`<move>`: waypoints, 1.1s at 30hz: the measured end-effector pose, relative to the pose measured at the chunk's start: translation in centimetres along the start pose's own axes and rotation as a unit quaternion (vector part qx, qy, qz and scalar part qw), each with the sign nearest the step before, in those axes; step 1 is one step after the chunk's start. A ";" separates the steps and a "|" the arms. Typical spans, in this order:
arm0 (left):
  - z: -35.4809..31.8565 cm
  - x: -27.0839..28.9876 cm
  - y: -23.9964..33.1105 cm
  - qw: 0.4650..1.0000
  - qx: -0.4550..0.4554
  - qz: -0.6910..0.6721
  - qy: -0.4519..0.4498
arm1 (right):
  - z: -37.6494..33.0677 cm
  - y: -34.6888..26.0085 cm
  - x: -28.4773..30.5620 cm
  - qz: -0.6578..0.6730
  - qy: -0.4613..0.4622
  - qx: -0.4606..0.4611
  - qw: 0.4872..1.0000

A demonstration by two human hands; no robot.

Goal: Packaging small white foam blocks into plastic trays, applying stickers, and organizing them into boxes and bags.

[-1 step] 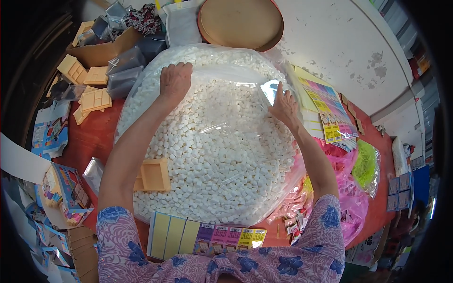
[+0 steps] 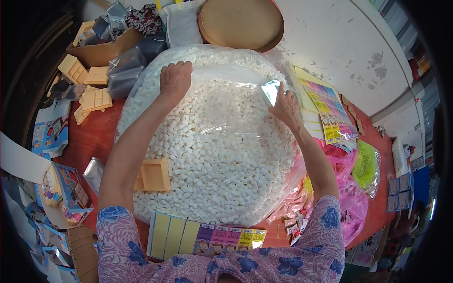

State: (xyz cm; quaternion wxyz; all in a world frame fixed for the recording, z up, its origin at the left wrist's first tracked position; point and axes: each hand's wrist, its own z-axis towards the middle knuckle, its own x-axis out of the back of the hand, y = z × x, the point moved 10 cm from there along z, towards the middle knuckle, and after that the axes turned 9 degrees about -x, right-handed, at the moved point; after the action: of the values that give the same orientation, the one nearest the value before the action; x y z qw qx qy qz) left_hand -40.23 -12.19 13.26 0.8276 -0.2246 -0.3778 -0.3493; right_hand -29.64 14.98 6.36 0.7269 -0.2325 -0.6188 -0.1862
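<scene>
A big clear plastic bag (image 2: 133,106) is spread across the table, full of small white marshmallow-like pieces (image 2: 207,181). At the bag's upper left my left hand (image 2: 176,81) is closed on the clear plastic, its fingertips turned out of sight. Over on the right side my right hand (image 2: 285,106) pinches a flat, shiny silvery piece (image 2: 271,92), with the index finger stretched along it; its kind is unclear. Below my left forearm a cream compartment box (image 2: 160,175) lies on the white pieces, partly hidden by the arm. Clear film glints in the middle.
Cream boxes (image 2: 96,99) and clear cases (image 2: 125,80) crowd the left. Printed sheets (image 2: 328,113), pink plastic bags (image 2: 351,188) and a bag of green shreds (image 2: 365,162) lie right. A label strip (image 2: 205,238) is in front; a round lid (image 2: 240,23) stands behind.
The shiny piece in my right hand has tilted slightly and catches the light differently. Both arms stay almost where they were.
</scene>
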 end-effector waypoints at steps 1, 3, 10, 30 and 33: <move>0.1 0.3 -1.0 0.998 0.049 -0.040 0.018 | 0.0 0.2 0.7 0.005 0.015 -0.004 1.000; 0.5 0.2 -1.4 0.995 0.079 -0.061 0.012 | 0.5 0.6 2.0 0.009 0.033 -0.008 0.999; 0.3 -0.9 -2.1 0.989 0.118 -0.092 -0.014 | 0.4 0.2 -1.0 -0.024 0.003 0.013 1.000; 0.1 -0.3 -2.1 0.989 0.118 -0.095 -0.005 | -0.4 -0.5 -1.5 -0.020 -0.020 0.058 0.998; 0.6 -0.3 -1.1 0.995 0.069 -0.068 0.017 | -0.1 -0.5 -0.4 -0.050 0.052 0.058 0.996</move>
State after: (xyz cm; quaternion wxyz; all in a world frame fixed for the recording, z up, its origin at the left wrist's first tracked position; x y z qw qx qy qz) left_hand -41.47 -12.36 13.54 0.8215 -0.1349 -0.4013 -0.3820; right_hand -29.87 14.47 6.02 0.7600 -0.1486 -0.6010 -0.1979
